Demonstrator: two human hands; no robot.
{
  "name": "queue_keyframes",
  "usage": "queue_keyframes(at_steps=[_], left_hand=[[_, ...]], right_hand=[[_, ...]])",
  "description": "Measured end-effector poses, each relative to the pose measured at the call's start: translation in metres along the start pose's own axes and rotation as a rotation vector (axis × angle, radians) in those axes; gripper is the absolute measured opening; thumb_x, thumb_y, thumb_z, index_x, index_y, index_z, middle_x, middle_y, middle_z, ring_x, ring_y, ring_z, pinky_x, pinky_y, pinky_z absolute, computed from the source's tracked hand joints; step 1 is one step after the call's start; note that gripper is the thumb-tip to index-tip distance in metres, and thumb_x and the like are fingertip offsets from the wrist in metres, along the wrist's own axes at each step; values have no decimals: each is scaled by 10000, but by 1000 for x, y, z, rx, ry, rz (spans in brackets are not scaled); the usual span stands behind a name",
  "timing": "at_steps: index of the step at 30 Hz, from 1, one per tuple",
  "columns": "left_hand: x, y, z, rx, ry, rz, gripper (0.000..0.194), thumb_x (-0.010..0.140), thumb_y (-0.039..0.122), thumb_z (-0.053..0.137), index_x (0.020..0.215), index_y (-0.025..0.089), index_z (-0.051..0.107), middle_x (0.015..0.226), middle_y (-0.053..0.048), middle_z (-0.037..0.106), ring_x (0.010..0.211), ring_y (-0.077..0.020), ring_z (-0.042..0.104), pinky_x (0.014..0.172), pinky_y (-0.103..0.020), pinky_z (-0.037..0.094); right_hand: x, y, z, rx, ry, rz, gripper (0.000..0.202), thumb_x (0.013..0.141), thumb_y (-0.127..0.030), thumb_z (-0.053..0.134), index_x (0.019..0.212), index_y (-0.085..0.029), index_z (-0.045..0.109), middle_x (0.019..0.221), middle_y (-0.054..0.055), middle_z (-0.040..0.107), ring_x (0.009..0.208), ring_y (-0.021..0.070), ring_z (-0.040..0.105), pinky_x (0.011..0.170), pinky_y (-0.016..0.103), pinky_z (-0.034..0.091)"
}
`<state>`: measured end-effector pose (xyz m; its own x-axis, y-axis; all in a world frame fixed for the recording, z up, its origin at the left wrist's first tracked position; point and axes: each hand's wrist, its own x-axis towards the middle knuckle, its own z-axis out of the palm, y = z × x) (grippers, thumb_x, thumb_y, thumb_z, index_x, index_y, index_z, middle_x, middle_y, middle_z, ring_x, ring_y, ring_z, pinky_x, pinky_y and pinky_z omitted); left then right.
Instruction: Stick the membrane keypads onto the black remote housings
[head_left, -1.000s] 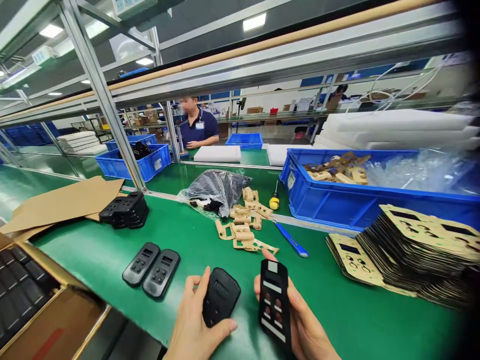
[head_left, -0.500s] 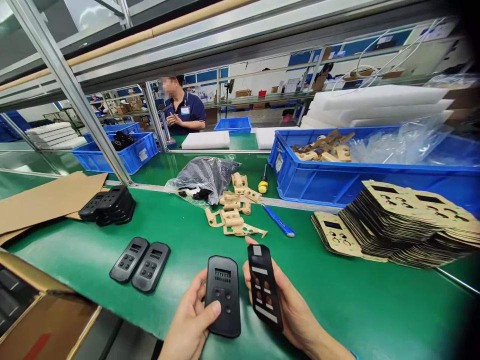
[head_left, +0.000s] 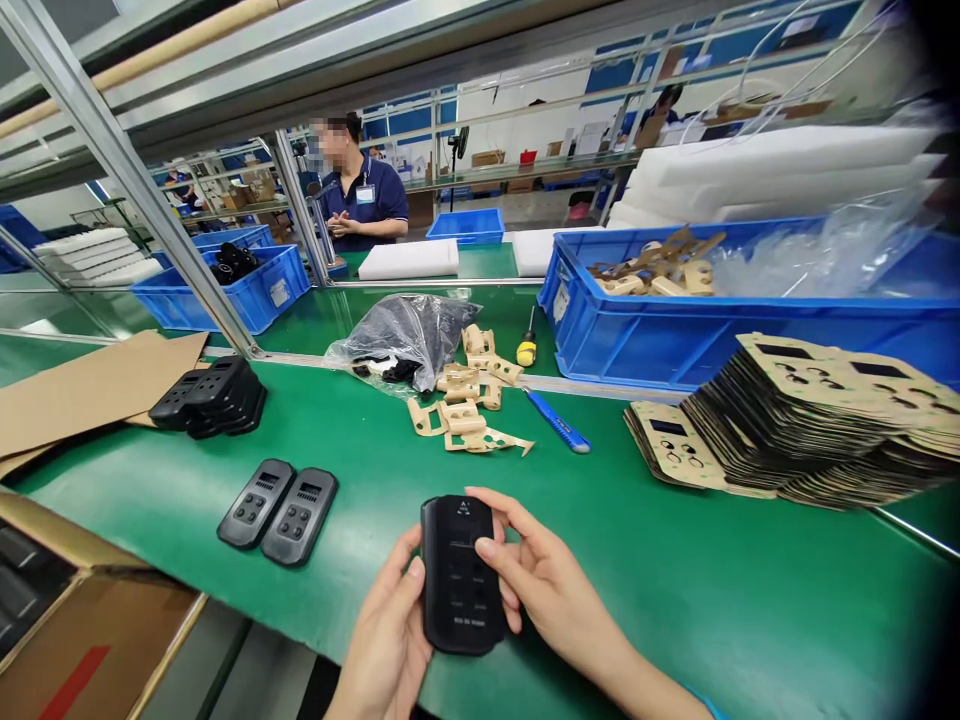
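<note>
A black remote-like housing [head_left: 463, 580] is held upright between my hands, a glossy printed black panel lying over its face. My left hand [head_left: 394, 620] is closed round its left edge. On the right side, my right hand [head_left: 536, 570] grips the top and edge, its thumb on the panel. Two similar black housings [head_left: 300, 515] lie side by side to the left, with a stack of more housings [head_left: 217, 395] behind them. Torn tan backing pieces [head_left: 465, 410] lie ahead of my hands, beside a blue cutter [head_left: 556, 420].
At the right are stacked panel sheets [head_left: 780, 420] and a large blue bin [head_left: 660, 340]. A plastic bag [head_left: 412, 335] and yellow screwdriver [head_left: 527, 345] sit further back. Cardboard [head_left: 90, 385] lies left, above an open carton [head_left: 97, 630]. A person [head_left: 364, 195] stands across the bench.
My right hand has moved left, turned the panel over and brought it onto the housing's face. The view has shifted slightly, and my left hand's thumb has moved from the face to the edge.
</note>
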<state>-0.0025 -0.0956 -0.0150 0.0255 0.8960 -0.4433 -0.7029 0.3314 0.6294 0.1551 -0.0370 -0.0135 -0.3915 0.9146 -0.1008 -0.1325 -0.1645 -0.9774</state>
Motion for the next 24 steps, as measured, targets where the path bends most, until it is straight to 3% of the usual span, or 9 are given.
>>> queue_keyframes(at_steps=[4,14,19,24], left_hand=[[-2,-3,4,4,8,8,446,858,287,621,1279,189,511,1042,-86,695,1065,-233,605,944,-361,436],[-4,-9,8,87,22,51,552,816,362,667,1304,215,456,1075,-83,675,1051,-238,598,903,-337,440],[-3,-16,7,178,0,125,566,807,396,669,1303,242,444,1134,-81,651,1093,-257,572,912,-345,441],[-3,-18,6,233,-1,138,586,819,436,643,1326,232,431,1197,-95,629,1190,-277,515,970,-358,420]], right_hand=[[-1,0,2,-51,2,18,532,835,-476,606,1272,-202,474,621,-84,425,348,37,433,336,146,401],[-1,11,3,-143,34,-18,481,842,-418,606,1290,-271,511,794,-45,404,389,22,459,321,158,433],[-1,14,2,-156,46,3,581,840,-431,595,1377,-319,403,831,-41,381,367,17,436,303,171,394],[-1,6,0,-277,10,-43,542,858,-451,539,1345,-232,442,839,10,517,490,77,481,382,185,385]])
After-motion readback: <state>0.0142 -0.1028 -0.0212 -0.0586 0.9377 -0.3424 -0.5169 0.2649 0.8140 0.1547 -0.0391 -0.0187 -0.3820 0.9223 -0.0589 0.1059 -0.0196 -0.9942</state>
